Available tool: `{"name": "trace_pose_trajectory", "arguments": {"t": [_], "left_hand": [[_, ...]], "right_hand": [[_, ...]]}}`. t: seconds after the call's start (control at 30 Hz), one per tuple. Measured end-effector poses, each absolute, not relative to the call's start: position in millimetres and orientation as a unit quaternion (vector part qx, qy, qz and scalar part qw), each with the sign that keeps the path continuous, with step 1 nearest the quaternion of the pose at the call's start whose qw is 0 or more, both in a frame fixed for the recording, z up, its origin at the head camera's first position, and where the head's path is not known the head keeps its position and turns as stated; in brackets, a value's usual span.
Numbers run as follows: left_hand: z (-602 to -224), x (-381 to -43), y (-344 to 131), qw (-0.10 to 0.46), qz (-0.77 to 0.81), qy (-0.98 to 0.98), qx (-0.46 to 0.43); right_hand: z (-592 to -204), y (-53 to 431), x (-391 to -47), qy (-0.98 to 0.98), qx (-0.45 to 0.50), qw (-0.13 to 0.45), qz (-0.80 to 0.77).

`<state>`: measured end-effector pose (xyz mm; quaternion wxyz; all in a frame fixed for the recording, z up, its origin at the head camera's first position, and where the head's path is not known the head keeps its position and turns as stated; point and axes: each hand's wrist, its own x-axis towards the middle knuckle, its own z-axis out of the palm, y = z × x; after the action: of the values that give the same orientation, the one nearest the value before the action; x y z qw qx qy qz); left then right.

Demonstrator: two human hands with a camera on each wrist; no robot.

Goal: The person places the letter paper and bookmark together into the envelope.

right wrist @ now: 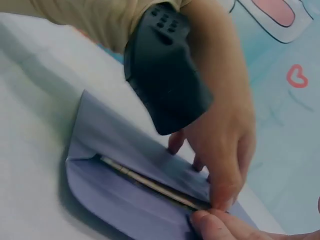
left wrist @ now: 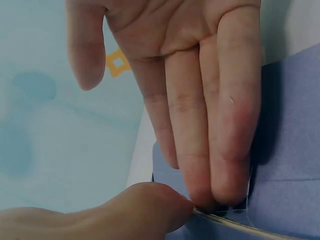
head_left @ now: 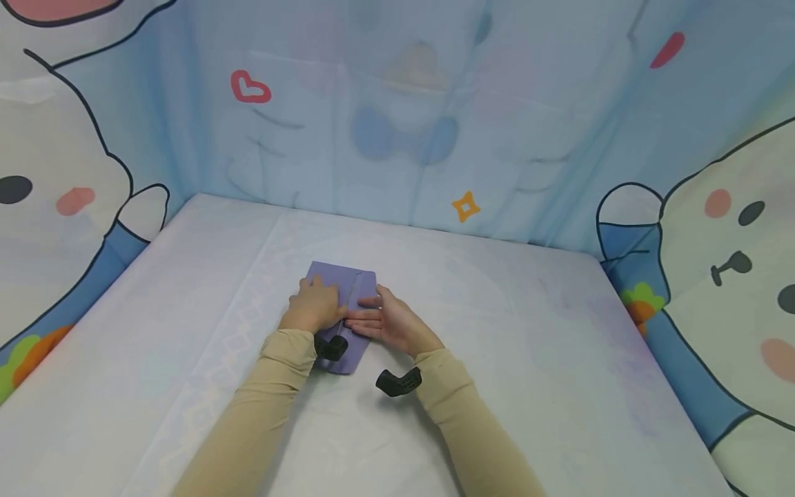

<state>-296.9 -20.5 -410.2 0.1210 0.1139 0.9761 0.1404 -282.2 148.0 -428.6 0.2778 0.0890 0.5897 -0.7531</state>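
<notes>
A flat purple envelope (head_left: 338, 275) lies on the white-covered table, long side running away from me. In the right wrist view its slot gapes, showing a thin tan edge (right wrist: 155, 186) of whatever is inside. My left hand (head_left: 312, 304) holds the envelope from the left, bent fingers on its surface and thumb at the slot. From the right, my right hand (head_left: 397, 323) reaches in palm up with straight fingers. Those fingertips (left wrist: 200, 192) meet the slot beside the left thumb (left wrist: 160, 205), and their very ends are hidden there. The right thumb stays apart.
The white tabletop (head_left: 528, 345) stretches out around the envelope. Behind it and at both sides hangs a blue cloth (head_left: 397, 179) printed with cartoon animals. Black curved mounts (head_left: 397, 382) sit at both wrists, close over the table.
</notes>
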Motion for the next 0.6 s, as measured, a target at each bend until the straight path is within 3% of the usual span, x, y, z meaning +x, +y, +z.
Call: {"name": "trace_pose_trajectory", "arguments": {"t": [0.6], "left_hand": [[-404.7,-296.7,-23.6,0.133,0.133,0.973,0.130]], "right_hand": [[-428.3,144.8,-281.7,0.590,0.086,0.279,-0.753]]}}
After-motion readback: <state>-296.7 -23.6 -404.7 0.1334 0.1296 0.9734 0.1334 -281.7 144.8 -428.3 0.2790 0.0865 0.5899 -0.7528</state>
